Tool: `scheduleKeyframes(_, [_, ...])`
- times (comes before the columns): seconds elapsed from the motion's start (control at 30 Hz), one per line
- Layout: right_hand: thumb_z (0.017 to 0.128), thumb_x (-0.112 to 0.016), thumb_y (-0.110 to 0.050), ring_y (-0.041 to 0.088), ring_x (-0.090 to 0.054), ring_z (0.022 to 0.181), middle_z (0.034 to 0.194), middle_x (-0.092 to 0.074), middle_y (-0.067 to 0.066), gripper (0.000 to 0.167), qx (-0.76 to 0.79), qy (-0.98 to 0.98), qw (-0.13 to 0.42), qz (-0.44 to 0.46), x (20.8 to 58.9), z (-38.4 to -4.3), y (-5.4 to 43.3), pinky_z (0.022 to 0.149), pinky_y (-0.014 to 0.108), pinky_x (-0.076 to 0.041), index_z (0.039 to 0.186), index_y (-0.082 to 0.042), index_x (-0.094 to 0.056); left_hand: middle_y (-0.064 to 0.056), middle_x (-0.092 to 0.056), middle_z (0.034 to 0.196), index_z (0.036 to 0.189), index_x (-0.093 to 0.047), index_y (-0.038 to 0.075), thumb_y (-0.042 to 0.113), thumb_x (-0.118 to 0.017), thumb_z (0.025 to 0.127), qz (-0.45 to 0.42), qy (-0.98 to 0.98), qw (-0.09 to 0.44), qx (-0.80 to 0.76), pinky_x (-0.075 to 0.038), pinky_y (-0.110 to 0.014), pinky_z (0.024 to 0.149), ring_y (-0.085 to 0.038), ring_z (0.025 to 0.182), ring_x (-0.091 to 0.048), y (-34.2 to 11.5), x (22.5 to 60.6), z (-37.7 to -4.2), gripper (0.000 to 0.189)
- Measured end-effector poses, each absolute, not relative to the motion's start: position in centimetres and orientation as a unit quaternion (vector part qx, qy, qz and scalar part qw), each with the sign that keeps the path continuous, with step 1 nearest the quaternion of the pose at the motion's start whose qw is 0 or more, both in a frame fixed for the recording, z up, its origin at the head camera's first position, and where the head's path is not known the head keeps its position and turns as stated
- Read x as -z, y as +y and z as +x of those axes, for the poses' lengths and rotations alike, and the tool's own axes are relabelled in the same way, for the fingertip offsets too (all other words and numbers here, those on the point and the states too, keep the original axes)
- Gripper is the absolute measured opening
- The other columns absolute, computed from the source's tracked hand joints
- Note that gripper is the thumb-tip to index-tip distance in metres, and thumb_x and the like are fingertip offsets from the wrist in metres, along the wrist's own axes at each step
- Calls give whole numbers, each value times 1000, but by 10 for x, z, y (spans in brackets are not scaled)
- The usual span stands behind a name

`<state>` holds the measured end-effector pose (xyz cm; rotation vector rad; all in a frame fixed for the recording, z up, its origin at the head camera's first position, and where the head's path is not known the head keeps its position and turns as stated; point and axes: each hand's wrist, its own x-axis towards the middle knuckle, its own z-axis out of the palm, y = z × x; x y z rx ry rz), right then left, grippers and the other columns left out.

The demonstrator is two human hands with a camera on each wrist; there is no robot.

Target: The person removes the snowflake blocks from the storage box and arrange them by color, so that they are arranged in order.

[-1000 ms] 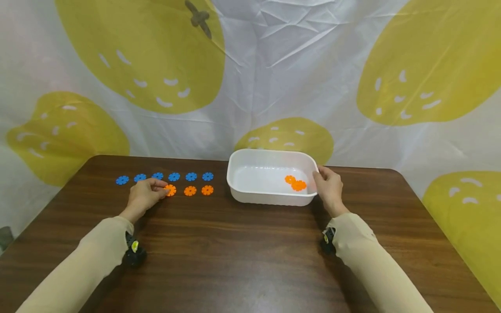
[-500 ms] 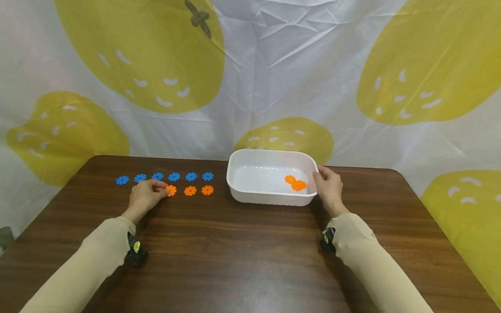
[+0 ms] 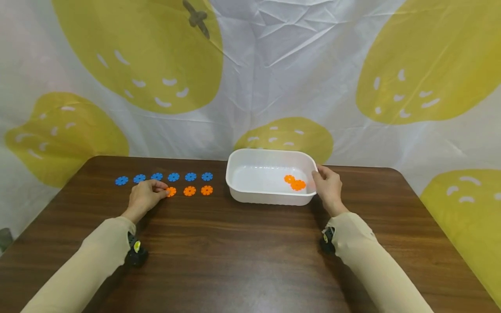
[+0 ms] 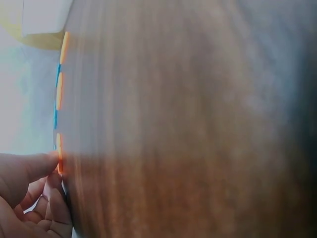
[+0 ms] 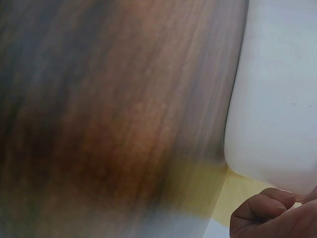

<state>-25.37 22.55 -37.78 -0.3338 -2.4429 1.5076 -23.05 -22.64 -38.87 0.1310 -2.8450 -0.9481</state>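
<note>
My left hand (image 3: 145, 199) has its thumb and fingertips at the left edge of an orange notched plastic disc (image 3: 171, 191), pinching it at table level. The left wrist view shows the same orange disc (image 4: 60, 148) edge-on, flat, with its near end between thumb and finger. Two more orange discs (image 3: 189, 191) lie to its right in a row. Behind them runs a row of several blue discs (image 3: 173, 177). At the right end of a white plastic basin (image 3: 258, 198), my right hand (image 3: 330, 188) grips the rim. A few orange discs (image 3: 298, 185) overlap inside the basin.
Everything stands on a dark brown wooden table (image 3: 250, 252). Close behind its back edge hangs a white cloth (image 3: 254, 78) printed with large yellow fruit. The basin stands near that back edge, right of the disc rows.
Almost nothing differs. The left hand stays at the same orange disc, with its fingers covering slightly more of it. The right hand and basin hold their place; the head view has shifted very slightly.
</note>
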Motion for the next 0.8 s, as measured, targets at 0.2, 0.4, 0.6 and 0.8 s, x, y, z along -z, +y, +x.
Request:
scheduleKeyframes(0.2, [96, -48, -19, 29, -56, 105, 120, -60, 21, 39, -515, -840, 128, -116, 377, -254, 225, 92, 40, -49, 131, -2, -54, -19, -69, 99, 104, -67, 0, 20, -66, 88, 43, -944, 57, 321, -47, -46, 78, -34, 90, -61, -227, 385, -230, 26])
scheduleKeyframes(0.4, [97, -48, -19, 29, -55, 106, 121, -60, 21, 39, -516, -839, 125, -117, 377, -254, 226, 93, 40, -48, 132, -2, -53, -18, -69, 100, 107, -66, 1, 24, -63, 90, 18, -936, 74, 344, -49, -33, 67, -30, 86, -63, -219, 374, -230, 29])
scheduleKeyframes(0.6, [97, -48, -19, 29, -55, 107, 122, -59, 21, 39, -513, -840, 126, -118, 377, -254, 227, 93, 40, -48, 132, -2, -53, -18, -66, 100, 113, -65, 2, 24, -61, 92, -17, -908, 68, 414, -49, -28, 60, -32, 87, -64, -187, 357, -235, 30])
scheduleKeyframes(0.8, [96, -49, -19, 29, -56, 105, 121, -60, 20, 39, -513, -840, 125, -122, 378, -255, 226, 92, 39, -48, 131, -3, -54, -16, -68, 104, 113, -65, 5, 25, -62, 91, -60, -882, 42, 466, -55, -38, 75, -31, 94, -64, -137, 341, -242, 29])
